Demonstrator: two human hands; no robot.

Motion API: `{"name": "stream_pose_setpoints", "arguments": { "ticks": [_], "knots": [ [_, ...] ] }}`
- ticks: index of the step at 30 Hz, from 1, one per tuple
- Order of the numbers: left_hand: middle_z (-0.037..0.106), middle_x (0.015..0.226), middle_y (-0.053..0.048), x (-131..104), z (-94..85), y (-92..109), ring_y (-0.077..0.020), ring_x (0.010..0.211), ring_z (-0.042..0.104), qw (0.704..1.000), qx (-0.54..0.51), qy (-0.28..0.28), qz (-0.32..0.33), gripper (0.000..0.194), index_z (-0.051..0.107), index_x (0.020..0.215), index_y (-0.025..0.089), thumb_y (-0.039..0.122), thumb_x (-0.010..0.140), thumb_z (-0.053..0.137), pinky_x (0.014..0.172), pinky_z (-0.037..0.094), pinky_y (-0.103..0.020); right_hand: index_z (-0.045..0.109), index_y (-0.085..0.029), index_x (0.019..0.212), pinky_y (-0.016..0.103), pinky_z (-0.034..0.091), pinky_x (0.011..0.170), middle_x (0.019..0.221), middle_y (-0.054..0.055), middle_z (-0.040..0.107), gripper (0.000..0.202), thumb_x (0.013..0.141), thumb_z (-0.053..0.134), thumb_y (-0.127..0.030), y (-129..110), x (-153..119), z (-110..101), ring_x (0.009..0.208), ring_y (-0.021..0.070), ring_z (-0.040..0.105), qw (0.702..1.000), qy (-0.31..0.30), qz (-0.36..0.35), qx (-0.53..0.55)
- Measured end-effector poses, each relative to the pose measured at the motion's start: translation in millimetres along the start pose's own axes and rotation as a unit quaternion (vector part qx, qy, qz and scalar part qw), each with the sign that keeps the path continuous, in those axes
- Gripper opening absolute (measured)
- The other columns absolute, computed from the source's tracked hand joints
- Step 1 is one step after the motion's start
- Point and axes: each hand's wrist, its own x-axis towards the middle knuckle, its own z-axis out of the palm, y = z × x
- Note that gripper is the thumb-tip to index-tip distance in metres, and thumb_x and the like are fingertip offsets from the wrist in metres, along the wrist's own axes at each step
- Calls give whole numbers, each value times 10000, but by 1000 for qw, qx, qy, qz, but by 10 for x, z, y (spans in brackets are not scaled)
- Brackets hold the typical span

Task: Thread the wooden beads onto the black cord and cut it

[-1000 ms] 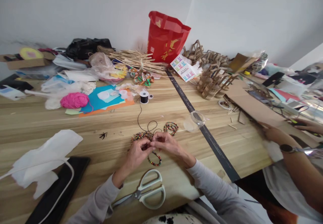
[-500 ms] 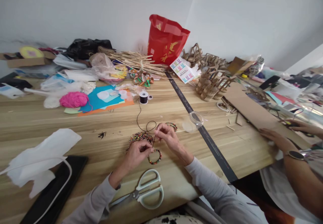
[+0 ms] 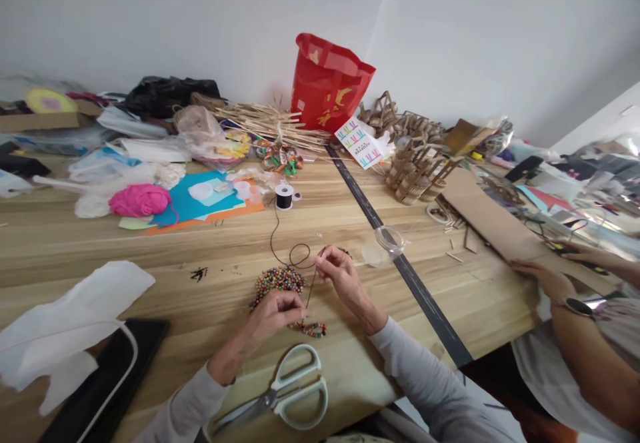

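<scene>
My left hand (image 3: 274, 315) pinches the black cord just above a small beaded loop (image 3: 313, 329), which lies partly hidden below its fingertips. Up and to the right, my right hand (image 3: 340, 273) has its thumb and forefinger closed on the same black cord (image 3: 312, 288), and a short length runs taut between both hands. A heap of colourful beads (image 3: 279, 279) sits behind my left hand. The cord curls across the wood to a spool (image 3: 285, 196). Part of another beaded strand (image 3: 345, 252) shows behind my right hand. White-handled scissors (image 3: 300, 390) lie open near the table edge.
Clear round lids (image 3: 389, 242) rest right of my hands. Pink yarn (image 3: 140, 200) and coloured paper are at the left, a red bag (image 3: 330, 83) at the back. At the right, another person's hands touch a cardboard strip (image 3: 493, 220). White sheeting (image 3: 95, 310) lies at lower left.
My hands have moved farther apart, my right hand slightly right, stretching a longer piece of cord. The beaded loop has sunk lower and now looks flatter. The view has shifted slightly.
</scene>
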Motion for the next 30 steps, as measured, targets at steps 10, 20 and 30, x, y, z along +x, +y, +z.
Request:
{"name": "stream_pose_setpoints", "arguments": {
  "ticks": [10, 20, 30],
  "knots": [
    [488, 502, 29, -38, -76, 50, -112, 519, 420, 994, -102, 40, -15, 200, 580, 543, 151, 323, 635, 624, 538, 326, -239, 553, -175, 828, 220, 338, 519, 618, -36, 465, 201, 904, 559, -361, -232, -33, -106, 545, 95, 420, 928, 5, -115, -355],
    [446, 486, 44, 50, -106, -74, -98, 491, 389, 993, -78, 84, 28, 220, 572, 536, 151, 323, 659, 631, 502, 323, -223, 539, -226, 1151, 294, 480, 790, 990, 70, 628, 208, 985, 419, -189, -284, -283, 130, 906, 179, 603, 859, -285, -119, -409],
    [550, 537, 16, 76, -81, -115, -124, 533, 493, 996, -37, 68, 32, 270, 641, 635, 144, 395, 734, 646, 522, 401, -229, 613, -179, 947, 254, 462, 732, 892, 55, 595, 162, 987, 457, -205, -348, -259, 12, 810, 150, 574, 849, -279, -142, -425]
  ]
}}
